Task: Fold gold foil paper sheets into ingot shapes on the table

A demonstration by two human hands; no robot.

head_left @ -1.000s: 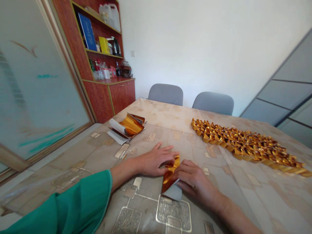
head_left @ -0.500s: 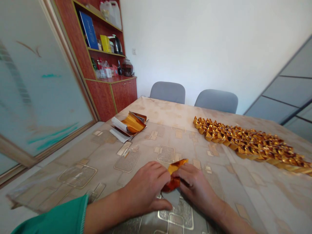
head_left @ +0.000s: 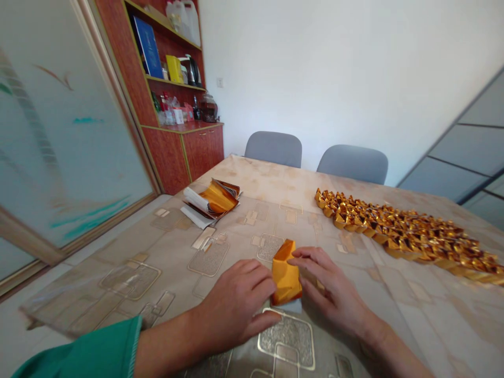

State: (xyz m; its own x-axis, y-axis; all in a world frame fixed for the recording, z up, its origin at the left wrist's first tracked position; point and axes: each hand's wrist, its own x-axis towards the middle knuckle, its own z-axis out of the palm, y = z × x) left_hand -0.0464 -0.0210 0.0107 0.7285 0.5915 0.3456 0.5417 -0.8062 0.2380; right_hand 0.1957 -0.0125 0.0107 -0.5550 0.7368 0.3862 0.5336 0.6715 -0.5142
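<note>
A partly folded piece of gold foil paper [head_left: 285, 274] stands on the patterned tablecloth between my two hands, a bit of its pale underside showing at the bottom. My left hand [head_left: 242, 299] is at its left side, fingers curved against it and thumb stretched out below. My right hand [head_left: 325, 281] touches its right side with fingertips, the fingers apart. Farther back on the left lies a loose stack of gold foil sheets [head_left: 220, 198] with whitish backs. Rows of folded gold pieces [head_left: 409, 233] stand close together on the right.
Two grey chairs, one at the left [head_left: 273, 148] and one at the right [head_left: 353, 163], stand behind the table [head_left: 263, 170]. A red-brown cabinet [head_left: 165, 152] with bottles and a kettle is at the back left, beside a frosted glass door [head_left: 74, 131].
The foil piece has turned more upright, its smooth gold side now showing. My right hand has loosened and spread its fingers. The whole view has shifted slightly.
</note>
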